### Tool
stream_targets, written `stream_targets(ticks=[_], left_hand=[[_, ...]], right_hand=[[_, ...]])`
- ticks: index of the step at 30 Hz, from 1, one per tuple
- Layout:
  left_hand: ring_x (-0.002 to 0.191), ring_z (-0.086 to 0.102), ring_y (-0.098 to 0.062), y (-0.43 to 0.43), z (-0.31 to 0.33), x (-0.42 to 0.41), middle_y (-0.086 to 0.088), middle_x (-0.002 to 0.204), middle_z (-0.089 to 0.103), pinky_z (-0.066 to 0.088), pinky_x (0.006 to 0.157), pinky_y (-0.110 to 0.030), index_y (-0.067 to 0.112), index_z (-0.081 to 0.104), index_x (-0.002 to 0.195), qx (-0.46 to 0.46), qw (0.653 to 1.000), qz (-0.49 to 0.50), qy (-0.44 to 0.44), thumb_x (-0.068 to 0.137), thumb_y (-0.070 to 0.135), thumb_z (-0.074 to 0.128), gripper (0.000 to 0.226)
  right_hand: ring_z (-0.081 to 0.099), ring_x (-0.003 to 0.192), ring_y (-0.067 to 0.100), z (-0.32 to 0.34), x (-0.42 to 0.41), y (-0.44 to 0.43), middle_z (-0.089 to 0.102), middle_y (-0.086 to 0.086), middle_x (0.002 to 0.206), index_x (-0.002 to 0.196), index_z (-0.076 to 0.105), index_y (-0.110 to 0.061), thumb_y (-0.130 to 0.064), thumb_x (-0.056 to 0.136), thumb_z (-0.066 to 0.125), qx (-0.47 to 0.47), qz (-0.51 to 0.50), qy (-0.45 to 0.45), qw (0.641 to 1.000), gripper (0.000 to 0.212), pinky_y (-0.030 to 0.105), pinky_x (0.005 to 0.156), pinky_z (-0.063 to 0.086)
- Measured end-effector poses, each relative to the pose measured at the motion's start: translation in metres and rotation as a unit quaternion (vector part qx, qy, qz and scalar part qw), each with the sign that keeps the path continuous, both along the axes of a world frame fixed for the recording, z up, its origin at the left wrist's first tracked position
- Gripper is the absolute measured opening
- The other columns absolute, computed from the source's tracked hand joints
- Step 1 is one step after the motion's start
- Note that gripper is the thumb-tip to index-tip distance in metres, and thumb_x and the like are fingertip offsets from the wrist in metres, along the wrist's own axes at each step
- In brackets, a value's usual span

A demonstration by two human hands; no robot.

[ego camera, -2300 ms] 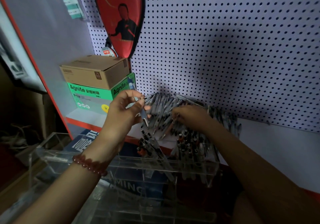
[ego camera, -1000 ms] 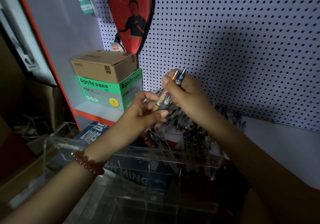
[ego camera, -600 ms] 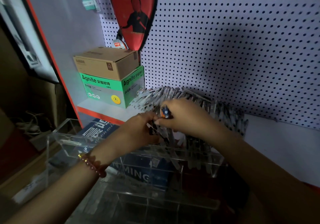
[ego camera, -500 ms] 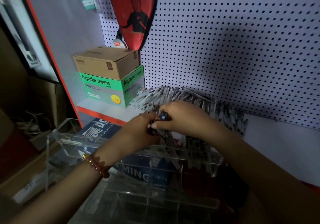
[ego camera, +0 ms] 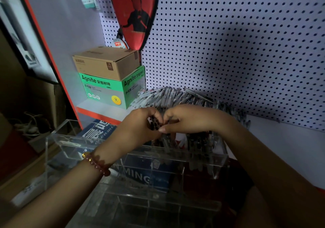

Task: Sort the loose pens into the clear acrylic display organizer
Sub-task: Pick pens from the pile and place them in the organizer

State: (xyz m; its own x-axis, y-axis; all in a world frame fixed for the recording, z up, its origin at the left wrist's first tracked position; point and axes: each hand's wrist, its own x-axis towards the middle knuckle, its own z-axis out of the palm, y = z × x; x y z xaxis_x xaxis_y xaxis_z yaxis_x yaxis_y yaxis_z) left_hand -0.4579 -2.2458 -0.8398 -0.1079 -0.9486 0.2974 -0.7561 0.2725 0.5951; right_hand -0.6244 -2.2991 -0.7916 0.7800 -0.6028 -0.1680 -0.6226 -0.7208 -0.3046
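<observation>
Your left hand [ego camera: 139, 129] and right hand [ego camera: 191, 120] meet knuckle to knuckle, and between them you hold a small bundle of pens [ego camera: 155, 124]. The left fingers curl round the dark barrels from one side, and the right thumb and fingers pinch the same bundle from the other, though your fingers hide how many pens are in it. Directly below both hands sits the organizer [ego camera: 70, 140]. Its back compartment, under your right wrist, is already crowded with standing pens [ego camera: 198, 144], and more compartments lie nearer to you, below your forearms. Just behind your knuckles a fan of pens [ego camera: 173, 95] leans outward, close to your fingertips. Expect the pens to be light, stiff and smooth, so they will likely slip against each other when gripped as a bunch. Take them around the middle of the barrels, tips pointing down, and squeeze only enough to stop them sliding. The clear walls are probably hard, brittle and easy to misjudge, so lower the bundle straight into the slot beneath your hands rather than dragging it across a divider
</observation>
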Motion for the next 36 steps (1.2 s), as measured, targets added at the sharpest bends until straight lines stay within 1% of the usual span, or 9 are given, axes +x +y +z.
stream_targets(ticks=[6,10,13,20,23,28,30,33,36], left_hand=[[0.058,0.053,0.006,-0.002,-0.003,0.003,0.010,0.094,0.062,0.038,0.056,-0.019,0.027,0.058,0.096,0.059,0.998,-0.017,0.008,0.064,0.024,0.084,0.040],[0.066,0.056,-0.002,-0.003,-0.005,-0.001,0.005,0.088,0.063,0.047,0.061,-0.025,0.023,0.058,0.090,0.081,0.996,-0.024,0.012,0.066,0.024,0.084,0.035],[0.074,0.059,-0.014,-0.004,-0.006,-0.002,0.002,0.086,0.063,0.050,0.067,-0.034,0.021,0.058,0.089,0.070,0.997,-0.023,0.003,0.069,0.020,0.082,0.031],[0.073,0.057,-0.014,-0.004,-0.005,-0.001,0.004,0.085,0.062,0.048,0.065,-0.035,0.025,0.054,0.086,0.042,0.999,-0.016,0.017,0.066,0.022,0.080,0.034],[0.073,0.057,-0.008,-0.002,-0.005,-0.002,0.008,0.083,0.061,0.049,0.064,-0.034,0.028,0.054,0.088,0.049,0.999,-0.010,-0.017,0.065,0.033,0.082,0.037],[0.094,0.056,-0.010,-0.005,-0.006,-0.004,0.011,0.098,0.060,0.048,0.081,-0.034,0.035,0.061,0.090,-0.006,0.999,-0.026,-0.030,0.065,0.051,0.076,0.034],[0.092,0.057,-0.007,-0.005,-0.006,-0.004,0.011,0.095,0.062,0.049,0.083,-0.033,0.035,0.064,0.085,-0.013,0.998,-0.058,-0.020,0.072,0.040,0.076,0.018],[0.084,0.059,-0.005,-0.002,-0.006,-0.007,0.010,0.091,0.063,0.051,0.077,-0.032,0.029,0.064,0.083,0.014,0.998,-0.054,-0.002,0.077,0.022,0.075,0.014],[0.076,0.058,-0.002,-0.001,-0.006,-0.009,0.012,0.084,0.061,0.048,0.070,-0.027,0.021,0.060,0.091,0.034,0.999,-0.036,0.020,0.077,0.023,0.075,0.021]], right_hand=[[0.057,0.074,0.023,-0.003,-0.002,0.000,0.060,0.009,0.087,0.104,0.063,-0.012,-0.052,0.094,0.044,0.028,-0.003,0.054,0.998,0.046,0.031,0.063,0.042],[0.035,0.054,0.013,-0.004,0.000,0.001,0.038,0.001,0.065,0.082,0.054,-0.011,-0.047,0.098,0.038,0.014,0.001,0.053,0.998,0.042,0.027,0.053,0.029],[0.034,0.053,0.014,-0.009,0.003,0.001,0.038,0.001,0.064,0.086,0.056,-0.007,-0.041,0.100,0.038,0.000,0.009,0.041,0.999,0.041,0.029,0.054,0.029],[0.042,0.059,0.012,-0.011,-0.003,-0.008,0.048,0.002,0.072,0.094,0.061,-0.011,-0.037,0.099,0.044,0.046,0.026,-0.026,0.998,0.031,0.028,0.059,0.034],[0.043,0.056,0.011,-0.009,-0.008,-0.009,0.048,-0.002,0.068,0.082,0.058,-0.021,-0.044,0.097,0.043,0.052,0.027,-0.010,0.998,0.031,0.027,0.058,0.036],[0.064,0.064,-0.002,0.000,-0.023,-0.026,0.068,-0.010,0.077,0.096,0.066,-0.015,-0.034,0.100,0.039,-0.013,-0.066,-0.195,0.979,0.033,0.018,0.064,0.051],[0.065,0.064,0.005,-0.002,-0.032,-0.045,0.069,-0.010,0.074,0.092,0.067,-0.016,-0.026,0.102,0.039,-0.062,-0.119,-0.259,0.957,0.032,0.022,0.069,0.050],[0.064,0.067,0.022,-0.014,-0.048,-0.071,0.067,-0.006,0.071,0.088,0.067,-0.013,-0.019,0.100,0.042,-0.085,-0.193,-0.282,0.936,0.029,0.029,0.069,0.049],[0.064,0.075,0.027,-0.032,-0.060,-0.085,0.068,0.006,0.081,0.089,0.068,-0.004,-0.013,0.099,0.046,-0.060,-0.219,-0.260,0.938,0.025,0.037,0.081,0.051]])
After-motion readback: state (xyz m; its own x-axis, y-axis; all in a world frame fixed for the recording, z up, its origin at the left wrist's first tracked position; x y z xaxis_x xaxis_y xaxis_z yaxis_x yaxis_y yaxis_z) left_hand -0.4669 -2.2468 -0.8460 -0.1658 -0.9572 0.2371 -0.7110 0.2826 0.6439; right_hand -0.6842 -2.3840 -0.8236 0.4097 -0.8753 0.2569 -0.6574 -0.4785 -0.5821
